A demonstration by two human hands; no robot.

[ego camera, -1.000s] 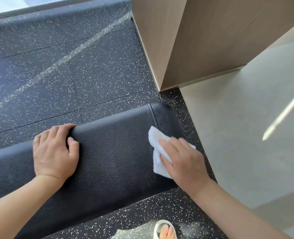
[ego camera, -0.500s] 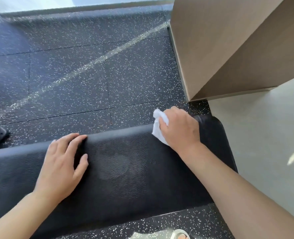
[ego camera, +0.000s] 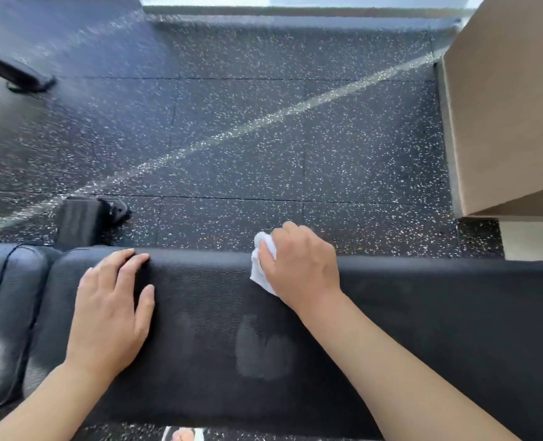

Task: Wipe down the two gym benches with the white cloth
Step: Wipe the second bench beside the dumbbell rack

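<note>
Black rubber floor [ego camera: 264, 122] with white speckles, tile seams, a pale diagonal light streak [ego camera: 264, 119] across it. Tan wood-look cabinet [ego camera: 512, 100] at right, light floor [ego camera: 534, 237] beside its base. Dark curved equipment part [ego camera: 12, 73] upper left, blurred.

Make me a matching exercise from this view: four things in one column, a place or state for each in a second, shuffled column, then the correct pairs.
Column 1
1. left hand
2. right hand
3. white cloth
4. damp patch

Column 2
A. bunched at the bench pad's far edge
B. flat on the pad, fingers straight
C. on the pad surface between the two forearms
D. curled round the cloth

Pairs: 1-B, 2-D, 3-A, 4-C

All four sit on the black bench pad.
</note>
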